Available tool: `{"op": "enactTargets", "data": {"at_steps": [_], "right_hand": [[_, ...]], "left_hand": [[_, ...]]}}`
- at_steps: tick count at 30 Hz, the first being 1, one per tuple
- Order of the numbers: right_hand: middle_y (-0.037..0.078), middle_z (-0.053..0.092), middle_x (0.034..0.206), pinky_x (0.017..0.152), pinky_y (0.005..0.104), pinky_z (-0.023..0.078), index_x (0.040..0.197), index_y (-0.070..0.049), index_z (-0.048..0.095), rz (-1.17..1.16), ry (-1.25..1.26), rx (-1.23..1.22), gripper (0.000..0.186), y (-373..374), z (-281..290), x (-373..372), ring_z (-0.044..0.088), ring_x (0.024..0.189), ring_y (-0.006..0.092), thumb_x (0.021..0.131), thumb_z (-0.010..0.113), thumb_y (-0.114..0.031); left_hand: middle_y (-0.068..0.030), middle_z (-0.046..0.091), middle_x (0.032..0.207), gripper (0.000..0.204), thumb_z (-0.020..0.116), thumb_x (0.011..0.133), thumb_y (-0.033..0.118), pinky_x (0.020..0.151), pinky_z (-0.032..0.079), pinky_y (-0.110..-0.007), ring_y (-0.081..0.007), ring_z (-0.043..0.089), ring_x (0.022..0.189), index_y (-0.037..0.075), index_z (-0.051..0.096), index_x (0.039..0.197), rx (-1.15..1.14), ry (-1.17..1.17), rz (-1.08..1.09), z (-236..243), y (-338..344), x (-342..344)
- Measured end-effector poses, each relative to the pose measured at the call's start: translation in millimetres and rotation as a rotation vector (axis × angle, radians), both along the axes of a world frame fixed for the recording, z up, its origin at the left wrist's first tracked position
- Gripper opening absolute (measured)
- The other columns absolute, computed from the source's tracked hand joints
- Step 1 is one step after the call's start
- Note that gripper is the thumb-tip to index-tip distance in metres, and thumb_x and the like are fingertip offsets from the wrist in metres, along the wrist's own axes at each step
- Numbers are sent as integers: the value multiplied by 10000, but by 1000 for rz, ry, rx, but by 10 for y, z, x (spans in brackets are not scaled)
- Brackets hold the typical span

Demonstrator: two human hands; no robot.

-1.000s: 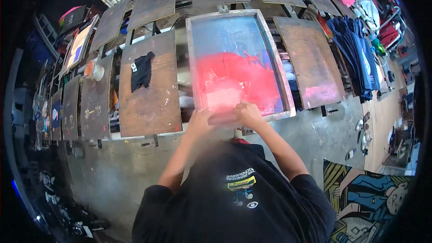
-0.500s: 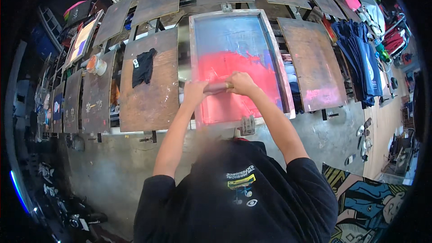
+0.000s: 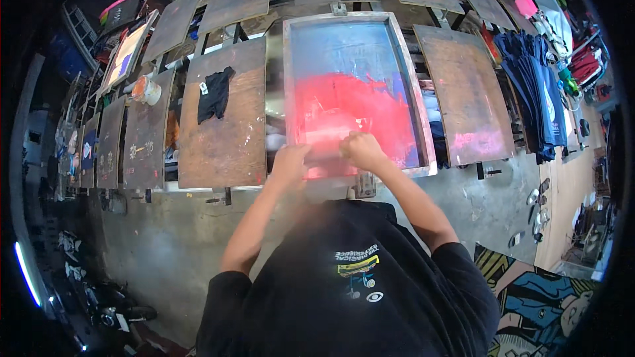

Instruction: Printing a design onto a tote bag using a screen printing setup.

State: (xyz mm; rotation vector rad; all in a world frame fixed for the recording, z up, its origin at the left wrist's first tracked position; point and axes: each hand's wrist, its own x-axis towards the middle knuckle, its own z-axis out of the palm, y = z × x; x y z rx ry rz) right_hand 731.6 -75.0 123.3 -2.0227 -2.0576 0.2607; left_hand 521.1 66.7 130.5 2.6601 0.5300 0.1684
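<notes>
A wooden-framed screen (image 3: 289, 49) lies on the central board, its blue mesh (image 3: 344, 46) smeared with red ink (image 3: 383, 119) over the lower part. My left hand (image 3: 291, 162) and my right hand (image 3: 360, 150) are closed on a squeegee (image 3: 324, 158) low on the screen, near its front edge. The squeegee is blurred, so its blade is hard to make out. A metal clamp (image 3: 365, 185) sits at the screen's front edge.
Wooden boards (image 3: 221, 152) surround the screen in rows. A black garment (image 3: 213, 96) lies on the left board, with a bucket (image 3: 149, 91) farther left. Navy fabric (image 3: 536, 99) hangs at the right. A motorcycle (image 3: 116, 311) stands low left; a painted panel (image 3: 542, 297) is low right.
Half a second ago both hands and the squeegee were higher on the screen, toward its middle; they have moved back down toward the front edge, near where they were a second ago.
</notes>
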Motion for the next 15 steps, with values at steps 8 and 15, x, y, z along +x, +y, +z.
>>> {"op": "enactTargets", "data": {"at_steps": [8,15], "right_hand": [[155,653,805,692,488,510,914,-123,632,32,132,-159,358,97,-7,119,649,785,350,703,751,-386],[144,688,862,715,484,521,1013,-143,633,37,123,-213,472,455,-62,455,666,853,345,699,765,-468]], "left_hand": [[-157,679,893,510,774,716,388,727,487,-482,-362,646,856,114,665,1132,-145,254,-75,-183,234,46],[-136,700,1034,549,772,711,418,801,502,-450,-336,656,943,128,666,1166,-23,52,-75,-195,620,342]]}}
